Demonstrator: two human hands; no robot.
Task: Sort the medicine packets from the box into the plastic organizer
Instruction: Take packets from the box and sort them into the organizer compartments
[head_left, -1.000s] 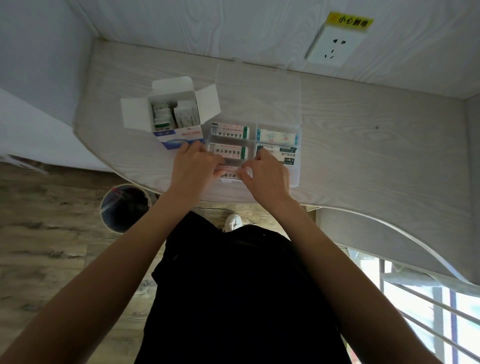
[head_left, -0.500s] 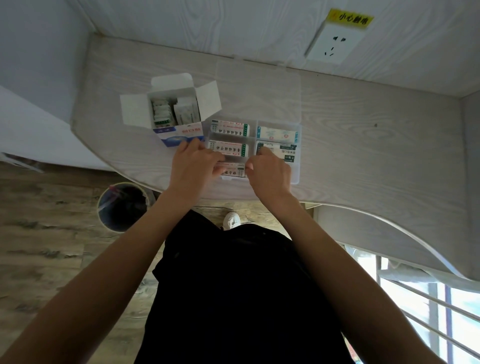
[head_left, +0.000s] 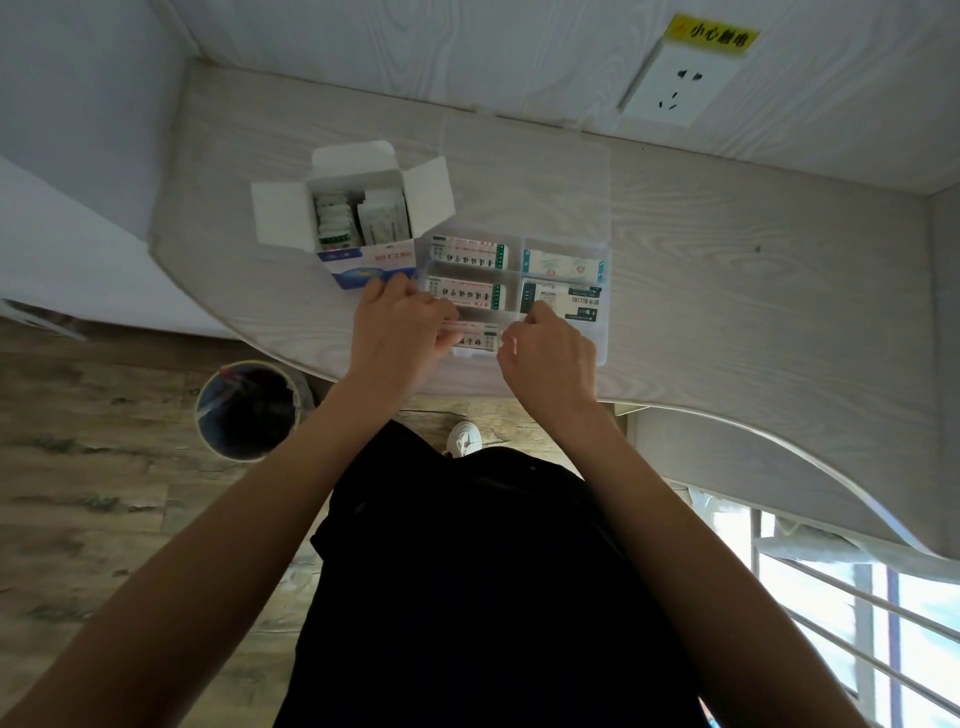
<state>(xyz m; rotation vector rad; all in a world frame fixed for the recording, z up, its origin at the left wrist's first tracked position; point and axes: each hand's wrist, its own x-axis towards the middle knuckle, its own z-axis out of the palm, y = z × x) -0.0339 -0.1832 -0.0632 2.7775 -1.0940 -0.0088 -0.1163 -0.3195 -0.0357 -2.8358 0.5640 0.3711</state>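
White packet (head_left: 475, 336) pinched at both ends by left hand (head_left: 400, 332) and right hand (head_left: 548, 353), lowering level into organizer (head_left: 602, 332).

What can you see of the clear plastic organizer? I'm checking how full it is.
The clear plastic organizer lies flat on the pale wood-grain desk, right beside the open cardboard box. Its transparent lid is open at the back. Dividers form compartments; four visibly hold packets. Left hand and right hand hold another packet at the near-left compartment.
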